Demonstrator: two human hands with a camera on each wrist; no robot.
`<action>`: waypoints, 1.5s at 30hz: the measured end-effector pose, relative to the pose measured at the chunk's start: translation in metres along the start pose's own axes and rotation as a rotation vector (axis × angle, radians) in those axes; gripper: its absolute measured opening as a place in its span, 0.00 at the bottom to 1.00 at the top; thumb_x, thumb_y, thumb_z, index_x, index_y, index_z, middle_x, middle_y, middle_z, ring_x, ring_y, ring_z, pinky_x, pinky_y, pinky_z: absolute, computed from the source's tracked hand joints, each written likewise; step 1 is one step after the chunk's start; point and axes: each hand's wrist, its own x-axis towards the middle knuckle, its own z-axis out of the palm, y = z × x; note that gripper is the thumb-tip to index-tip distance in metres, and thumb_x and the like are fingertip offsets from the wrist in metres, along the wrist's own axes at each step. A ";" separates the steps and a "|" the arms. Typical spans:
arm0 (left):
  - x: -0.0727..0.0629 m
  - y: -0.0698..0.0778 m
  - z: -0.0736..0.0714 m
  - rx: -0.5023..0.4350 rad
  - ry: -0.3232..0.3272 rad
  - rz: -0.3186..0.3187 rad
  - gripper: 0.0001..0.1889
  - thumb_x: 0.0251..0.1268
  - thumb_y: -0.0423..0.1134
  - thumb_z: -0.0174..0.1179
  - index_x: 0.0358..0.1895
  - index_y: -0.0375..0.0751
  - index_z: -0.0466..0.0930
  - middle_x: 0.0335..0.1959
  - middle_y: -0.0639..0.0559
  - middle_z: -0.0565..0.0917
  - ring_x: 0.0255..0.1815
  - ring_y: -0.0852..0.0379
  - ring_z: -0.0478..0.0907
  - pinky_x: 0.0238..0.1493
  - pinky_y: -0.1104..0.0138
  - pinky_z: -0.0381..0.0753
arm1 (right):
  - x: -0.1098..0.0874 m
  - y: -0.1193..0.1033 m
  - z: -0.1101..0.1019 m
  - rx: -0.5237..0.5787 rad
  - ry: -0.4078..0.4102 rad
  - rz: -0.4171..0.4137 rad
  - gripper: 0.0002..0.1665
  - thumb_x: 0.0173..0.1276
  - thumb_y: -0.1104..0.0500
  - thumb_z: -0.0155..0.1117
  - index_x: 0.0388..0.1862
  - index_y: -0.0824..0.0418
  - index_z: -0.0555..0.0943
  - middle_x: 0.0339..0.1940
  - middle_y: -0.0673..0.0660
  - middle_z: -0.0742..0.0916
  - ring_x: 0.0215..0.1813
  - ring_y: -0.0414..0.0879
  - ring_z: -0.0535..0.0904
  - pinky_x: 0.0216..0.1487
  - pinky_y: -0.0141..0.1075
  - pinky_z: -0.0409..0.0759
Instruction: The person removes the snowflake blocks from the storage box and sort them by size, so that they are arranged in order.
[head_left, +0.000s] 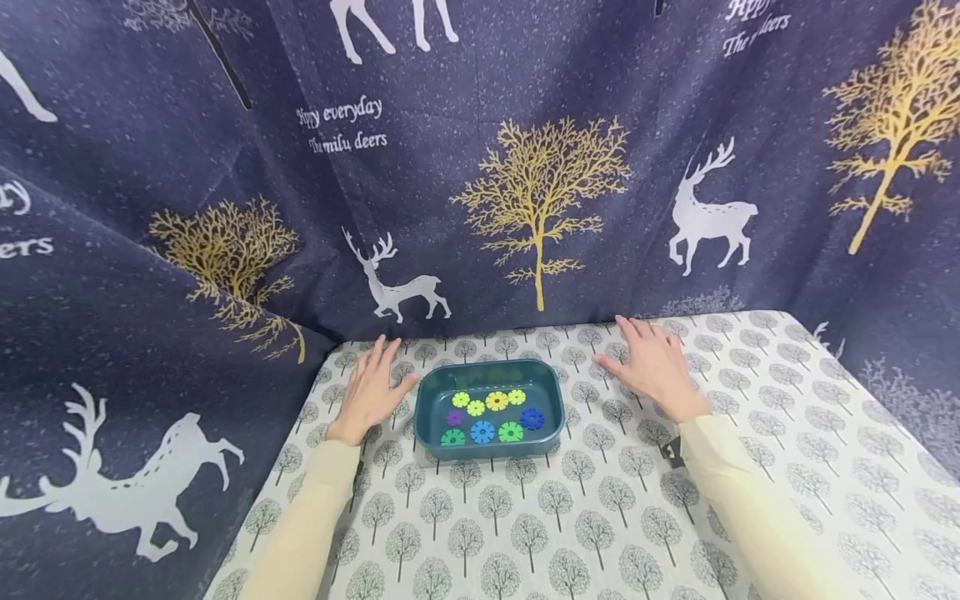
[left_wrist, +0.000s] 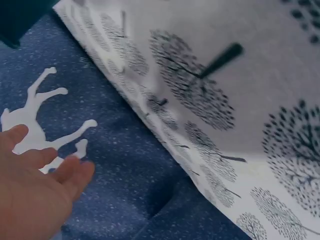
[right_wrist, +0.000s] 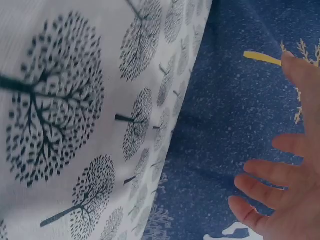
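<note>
Two cream sleeves [head_left: 750,508], one per arm, are cut off at the near edge, as is the tree-printed cloth [head_left: 525,525] beneath them. A dark object [head_left: 672,452] at the right wrist is mostly hidden and cannot be identified. One teal tray [head_left: 491,452] sits on the cloth between the hands and holds nine notched discs. Near row: one green disc [head_left: 453,437] at left, its near edge hidden by the tray's wall, one light-blue disc [head_left: 482,432] and a second green. Behind these lie one purple disc [head_left: 454,417] at left and one dark-blue disc [head_left: 532,418] at right; farthest are four yellow discs [head_left: 497,401]. The left hand [head_left: 372,395], just beside the tray's left end, has a wide, unoccupied grip; its wrist view cuts off the palm. The right hand [head_left: 654,367], apart from the tray at right, is likewise wide and unoccupied, fingers spread. Far side: a navy curtain [head_left: 480,208] bearing three golden trees [head_left: 542,192], the left creased by a fold, the right cropped.
</note>
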 end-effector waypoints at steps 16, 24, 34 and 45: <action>-0.015 0.045 -0.005 -0.233 -0.162 0.075 0.49 0.71 0.57 0.72 0.87 0.43 0.58 0.88 0.36 0.62 0.88 0.29 0.58 0.84 0.30 0.63 | 0.000 -0.054 -0.011 0.452 -0.036 -0.067 0.31 0.71 0.54 0.77 0.68 0.68 0.82 0.48 0.65 0.93 0.46 0.56 0.90 0.48 0.45 0.88; -0.020 0.055 0.012 -0.151 -0.277 0.154 0.61 0.63 0.59 0.78 0.91 0.45 0.49 0.92 0.41 0.54 0.92 0.29 0.49 0.86 0.28 0.55 | 0.003 -0.096 0.006 0.512 -0.240 -0.152 0.29 0.71 0.57 0.78 0.66 0.67 0.84 0.50 0.63 0.93 0.47 0.51 0.90 0.49 0.43 0.90; -0.027 0.056 0.029 -0.176 -0.243 0.144 0.76 0.47 0.64 0.85 0.92 0.48 0.39 0.94 0.44 0.48 0.93 0.33 0.45 0.85 0.27 0.58 | 0.016 -0.142 0.038 0.356 -0.394 -0.201 0.32 0.70 0.52 0.79 0.67 0.68 0.85 0.55 0.64 0.94 0.58 0.58 0.91 0.64 0.53 0.90; -0.032 0.053 0.037 -0.211 -0.257 0.076 0.79 0.44 0.68 0.85 0.92 0.63 0.32 0.95 0.50 0.45 0.95 0.37 0.40 0.83 0.24 0.58 | 0.024 -0.159 0.072 0.204 -0.473 -0.242 0.21 0.73 0.50 0.78 0.52 0.65 0.89 0.47 0.61 0.86 0.49 0.55 0.82 0.54 0.51 0.85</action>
